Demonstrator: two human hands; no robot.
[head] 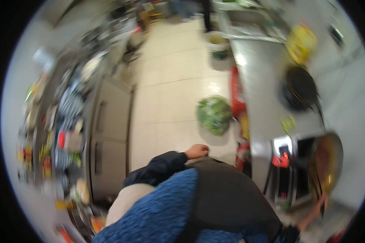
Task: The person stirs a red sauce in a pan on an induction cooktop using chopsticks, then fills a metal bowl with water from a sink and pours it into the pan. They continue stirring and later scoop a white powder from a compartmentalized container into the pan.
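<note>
My left hand [197, 151] is at the front edge of my dark apron [231, 194], fingers curled; whether it grips the cloth is unclear. At the lower right, my right hand [318, 208] is closed around a dark handle [322, 209] at the near rim of a wok [327, 161]; blur hides whether the handle belongs to the wok or a utensil. The wok rests tilted on a cooker [302, 170] with lit red digits. A bag of leafy greens [214, 115] lies on the tiled floor ahead of my left hand.
A dark pot [301, 86], a yellow container [301, 44] and a sink [249, 22] line the steel counter [261, 79] on the right. Below stands a white bucket [218, 45]. A person's legs [206, 15] show far ahead. Cabinets [109, 106] and crowded shelves line the left.
</note>
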